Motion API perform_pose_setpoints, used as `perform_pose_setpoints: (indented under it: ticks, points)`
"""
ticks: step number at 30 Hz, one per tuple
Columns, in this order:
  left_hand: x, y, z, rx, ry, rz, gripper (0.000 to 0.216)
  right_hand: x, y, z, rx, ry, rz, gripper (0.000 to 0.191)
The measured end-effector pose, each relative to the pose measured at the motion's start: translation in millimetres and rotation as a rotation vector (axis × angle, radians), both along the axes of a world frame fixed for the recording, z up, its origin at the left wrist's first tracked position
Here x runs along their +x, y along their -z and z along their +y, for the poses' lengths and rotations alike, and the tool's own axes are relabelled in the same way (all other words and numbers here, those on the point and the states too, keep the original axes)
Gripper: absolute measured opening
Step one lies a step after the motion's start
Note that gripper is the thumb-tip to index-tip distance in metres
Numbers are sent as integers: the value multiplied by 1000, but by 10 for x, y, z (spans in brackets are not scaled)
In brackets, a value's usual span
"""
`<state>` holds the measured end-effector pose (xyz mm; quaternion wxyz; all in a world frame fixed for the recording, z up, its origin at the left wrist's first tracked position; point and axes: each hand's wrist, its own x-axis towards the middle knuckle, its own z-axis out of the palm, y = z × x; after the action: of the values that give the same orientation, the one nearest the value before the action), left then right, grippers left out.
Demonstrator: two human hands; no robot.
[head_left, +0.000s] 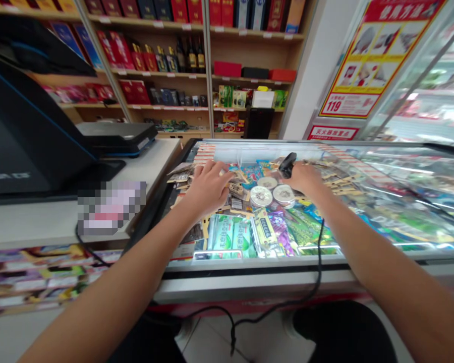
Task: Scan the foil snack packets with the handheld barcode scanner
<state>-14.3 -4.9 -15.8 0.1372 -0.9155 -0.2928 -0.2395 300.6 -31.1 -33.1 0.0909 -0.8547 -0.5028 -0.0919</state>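
My right hand (305, 177) grips a black handheld barcode scanner (287, 165), whose black cable (320, 252) hangs down over the front edge. To the left, my left hand (210, 186) is bent over small brown snack packets, thumb and fingers closing on one brown packet (239, 191); its far side is hidden. Three round white-lided tubs (261, 196) stand between my hands. Nearer to me lie green-and-white packs (227, 233), a yellow-and-white pack (264, 227), a purple pack (281, 229) and a green pack (306, 224). All rest on the glass top of a freezer (219, 262).
On the left a counter (34, 222) carries a black checkout terminal (30, 136) and a flat scale (117, 135). Shelves (196, 75) with boxes and bottles stand behind. More brown packets (336, 176) lie to the right of the scanner. The cable loops below the freezer edge.
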Motion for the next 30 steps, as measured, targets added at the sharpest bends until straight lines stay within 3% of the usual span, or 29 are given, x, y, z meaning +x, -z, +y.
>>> perform_pose_setpoints:
  ticks: [3,5,11,14,16,20,24,30]
  points:
    - [24,1,-13,-42,54,-57,38,-7,-21,-100,86,-100,43,56]
    - [55,-3,-6,-160,98,-152,34,-45,-75,-191,173,-215,158,48]
    - [200,-32,-38,-891,131,-732,23,-523,-262,-450,504,-562,495,62]
    - [246,-42,-81,-1235,225,-946,35,-802,-298,-564,490,-695,603,60]
    - [254,-41,-86,-1352,274,-986,32,-919,-302,-621,463,-725,659,58]
    - [209,-51,-23,-1347,193,-1074,15,-934,-298,-663,503,-786,635,58]
    - [113,-94,83,-1184,86,-1169,22,-769,-306,-650,464,-775,566,29]
    - [47,-102,184,-1079,-13,-1190,26,-635,-304,-634,389,-785,444,18]
